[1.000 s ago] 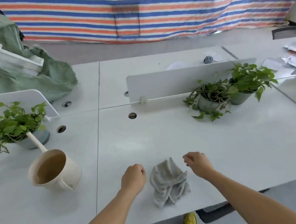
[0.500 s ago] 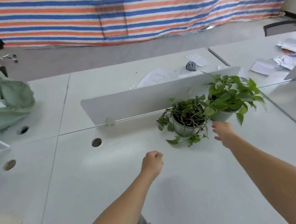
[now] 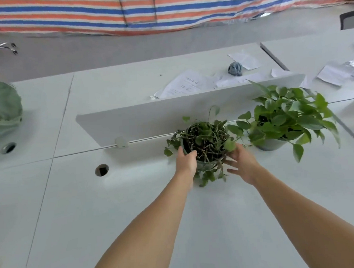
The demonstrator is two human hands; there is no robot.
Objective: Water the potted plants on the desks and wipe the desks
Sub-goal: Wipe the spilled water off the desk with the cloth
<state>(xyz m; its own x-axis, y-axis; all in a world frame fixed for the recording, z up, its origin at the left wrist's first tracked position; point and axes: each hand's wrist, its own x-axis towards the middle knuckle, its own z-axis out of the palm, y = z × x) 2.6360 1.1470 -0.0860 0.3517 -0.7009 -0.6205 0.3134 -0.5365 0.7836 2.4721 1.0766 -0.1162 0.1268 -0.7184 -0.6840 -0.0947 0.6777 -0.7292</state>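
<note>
Two potted plants stand on the white desk in front of a low white divider. The left one is a sparse, stalky plant in a small grey pot. My left hand holds this pot at its left side, thumb over the rim. My right hand is at the pot's right side with fingers spread; whether it touches the pot is unclear. The leafy green plant stands just to the right in its own pot, untouched. No cloth or watering can is in view.
Behind the divider lie papers and a crumpled blue-grey wad. A green bag sits at the far left. Cable holes open in the desk left of the pots. More papers lie at the right.
I moved closer to the plants, and the cloth and watering can left the view. Both hands reached forward to the sparse plant's pot; the left fist opened and took hold of it.
</note>
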